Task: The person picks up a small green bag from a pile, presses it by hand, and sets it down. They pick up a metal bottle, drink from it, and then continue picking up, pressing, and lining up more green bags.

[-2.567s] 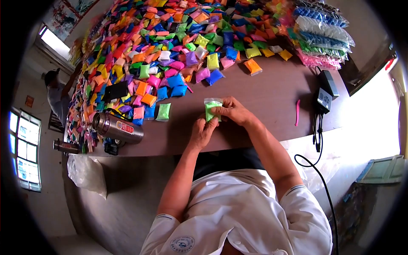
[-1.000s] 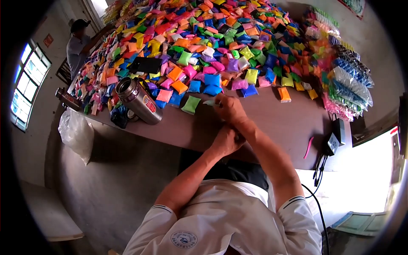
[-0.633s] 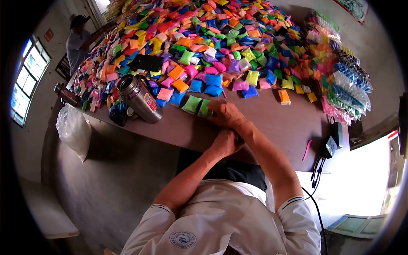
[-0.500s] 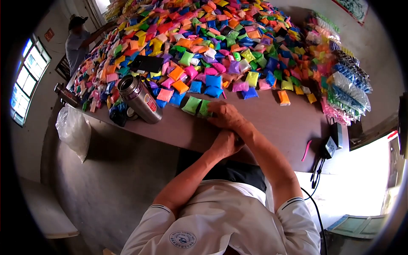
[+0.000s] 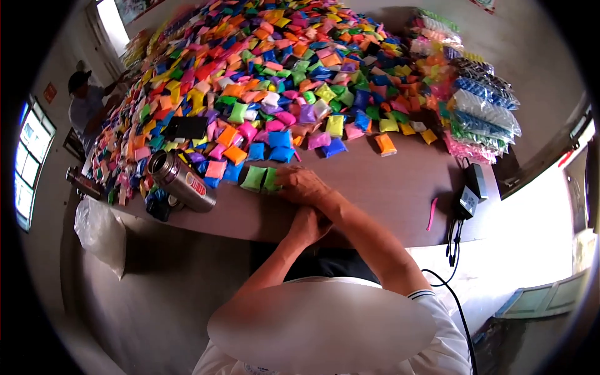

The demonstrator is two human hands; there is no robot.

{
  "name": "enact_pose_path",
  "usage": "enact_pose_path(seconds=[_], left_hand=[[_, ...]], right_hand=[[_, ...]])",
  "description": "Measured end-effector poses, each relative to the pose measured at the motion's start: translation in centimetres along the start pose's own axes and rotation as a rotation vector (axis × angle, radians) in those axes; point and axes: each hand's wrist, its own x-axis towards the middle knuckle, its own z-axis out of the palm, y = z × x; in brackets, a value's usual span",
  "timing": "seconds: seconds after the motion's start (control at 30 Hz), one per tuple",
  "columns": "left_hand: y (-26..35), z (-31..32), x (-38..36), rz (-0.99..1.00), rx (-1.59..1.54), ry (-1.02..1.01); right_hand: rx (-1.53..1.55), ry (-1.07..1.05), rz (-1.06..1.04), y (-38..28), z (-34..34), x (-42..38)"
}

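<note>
Two light green packets lie side by side near the front of the table: the left green packet (image 5: 253, 178) is untouched, while the right green packet (image 5: 270, 181) is partly covered by my fingers. My right hand (image 5: 303, 185) reaches across from the right, its fingers bent over that packet's edge. Below it, my left hand (image 5: 307, 226) is tucked under my right wrist, and its fingers are hidden from view. Blue packets (image 5: 281, 147) and an orange packet (image 5: 235, 155) lie just beyond the green pair.
A big heap of colourful packets (image 5: 250, 75) covers the table's back. A steel flask (image 5: 184, 181) leans at the left, near a black flat object (image 5: 186, 127). Bagged stacks (image 5: 478, 103), a pink strip (image 5: 432, 214) and a black adapter (image 5: 467, 201) are rightward. Another person (image 5: 87, 106) stands far left.
My head view has shifted, so the table appears further left and the heap shows more fully. Both hands keep the same crossed position at the green packets.
</note>
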Motion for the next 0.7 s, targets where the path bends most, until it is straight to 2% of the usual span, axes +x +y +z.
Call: enact_pose_path(seconds=[0.07,0.1,0.13,0.17,0.2,0.23,0.43,0.5,0.53,0.6,0.7], left_hand=[[-1.0,-1.0,-0.4,-0.267,-0.234,-0.058],[0.6,-1.3,0.1,-0.262,-0.232,-0.075],[4.0,-1.5,0.8,-0.175,0.167,-0.150],[6.3,-1.5,1.4,-0.075,0.560,-0.220],[7.0,-1.4,1.6,-0.064,0.557,-0.242],[7.4,-1.2,1.6,-0.076,0.564,-0.220],[7.9,-0.9,1.7,-0.019,0.584,-0.176],[7.1,-1.0,1.6,-0.002,0.679,-0.171],[6.7,-0.9,1.5,0.000,0.679,-0.176],[6.7,-1.0,1.6,0.132,0.665,-0.128],[6.5,-1.0,1.4,0.101,0.675,-0.123]], right_hand=[[0.053,0.084,0.032,0.1,0.3,-0.3],[0.114,0.163,0.058,0.2,0.3,-0.4],[0.102,0.179,0.067,0.1,0.0,-0.4],[0.097,0.245,0.171,-0.2,-0.4,-0.7],[0.091,0.310,0.276,-0.3,-0.6,-1.0],[0.079,0.465,0.271,-0.7,-0.4,-1.2],[0.146,0.449,0.464,-0.6,-1.0,-1.8],[0.200,0.448,0.543,-0.7,-1.0,-1.9],[0.198,0.453,0.545,-0.7,-1.1,-2.1],[0.202,0.446,0.553,-0.7,-1.0,-2.0],[0.204,0.540,0.517,-0.8,-0.8,-2.0]])
